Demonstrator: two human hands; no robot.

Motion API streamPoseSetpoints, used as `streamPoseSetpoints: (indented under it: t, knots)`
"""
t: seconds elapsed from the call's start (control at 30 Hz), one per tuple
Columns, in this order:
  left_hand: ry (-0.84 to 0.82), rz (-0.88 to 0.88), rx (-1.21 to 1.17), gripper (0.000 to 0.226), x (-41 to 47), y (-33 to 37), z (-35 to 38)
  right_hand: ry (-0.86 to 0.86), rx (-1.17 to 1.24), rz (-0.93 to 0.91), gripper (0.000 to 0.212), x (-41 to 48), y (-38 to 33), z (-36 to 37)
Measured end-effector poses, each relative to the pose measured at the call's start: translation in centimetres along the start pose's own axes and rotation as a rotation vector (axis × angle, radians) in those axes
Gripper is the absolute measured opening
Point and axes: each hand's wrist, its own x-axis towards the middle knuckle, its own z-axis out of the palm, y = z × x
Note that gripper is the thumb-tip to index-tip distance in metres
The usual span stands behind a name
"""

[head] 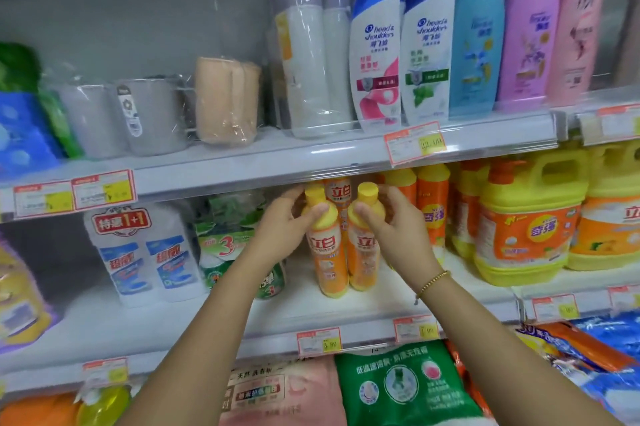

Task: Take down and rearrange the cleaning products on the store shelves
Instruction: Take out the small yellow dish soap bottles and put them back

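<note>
Left grip (282, 218) curled round neck of orange dish-soap bottle (329, 252), right grip (391, 218) round neck of second bottle (363, 252) just beside it; both upright at front of middle shelf (346, 311), yellow jugs (519, 225) to the right

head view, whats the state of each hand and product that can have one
left hand, grips left orange bottle at the neck
right hand, grips right orange bottle at the neck
left orange bottle, upright on middle shelf, cap on
right orange bottle, upright beside it, cap on
shampoo bottles, upright on upper shelf, caps shut
yellow jug, upright, cap on
</note>
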Motion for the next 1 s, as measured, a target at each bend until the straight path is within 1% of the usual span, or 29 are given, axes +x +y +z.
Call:
streamPoseSetpoints:
  t: [0.07, 0.13, 0.2, 0.27, 0.3, 0.4, 0.5, 0.53, 0.6, 0.7, 0.77, 0.83, 0.93, 1.0]
  knots:
    - [0.031, -0.027, -0.011, 0.028, 0.8, -0.2, 0.5, 0.017, 0.011, 0.028, 0.027, 0.9, 1.0, 1.6]
    - [0.06, -0.053, 0.01, 0.027, 1.3, -0.7, 1.2, 0.006, 0.008, 0.051, 0.041, 1.5, 2.2, 3.0]
    - [0.068, -0.087, 0.041, 0.039, 1.2, -1.7, 2.1, -0.015, 0.004, 0.1, 0.05, 1.5, 3.2, 3.9]
    - [0.091, -0.097, 0.016, 0.055, 0.8, -2.9, 2.7, -0.014, -0.005, 0.113, 0.052, 1.6, 3.9, 4.2]
    - [0.102, -0.11, -0.006, 0.057, 0.6, -3.7, 3.0, -0.013, -0.001, 0.108, 0.05, 1.6, 4.1, 4.3]
    - [0.094, -0.202, -0.039, 0.053, -0.2, -6.3, 4.3, -0.052, 0.021, 0.115, 0.047, 0.9, 5.5, 4.3]
    - [0.111, -0.323, -0.049, 0.052, -1.2, -7.9, 5.8, -0.125, -0.07, 0.226, 0.067, -1.5, 8.8, 4.5]
    - [0.126, -0.345, -0.062, 0.054, -1.4, -8.2, 6.1, -0.152, -0.093, 0.28, 0.069, -2.2, 9.6, 4.5]
    - [0.159, -0.37, -0.098, 0.057, -1.3, -8.5, 6.2, -0.187, -0.089, 0.363, 0.063, -2.8, 10.7, 4.6]
    - [0.231, -0.398, -0.179, 0.056, -0.5, -9.0, 5.9, -0.182, -0.078, 0.394, 0.056, -2.5, 10.9, 5.2]
    - [0.263, -0.392, -0.227, 0.05, -0.2, -9.4, 5.7, -0.152, -0.11, 0.371, 0.052, -2.4, 11.0, 5.8]
    - [0.268, -0.367, -0.207, 0.043, 0.1, -9.9, 5.7, -0.138, -0.179, 0.343, 0.05, -2.5, 11.4, 6.5]
    - [0.287, -0.339, -0.175, 0.038, 0.4, -10.3, 5.8, -0.157, -0.209, 0.327, 0.048, -2.4, 11.8, 7.1]
    - [0.307, -0.337, -0.172, 0.035, 0.6, -10.6, 6.0, -0.185, -0.205, 0.307, 0.043, -2.3, 12.1, 7.5]
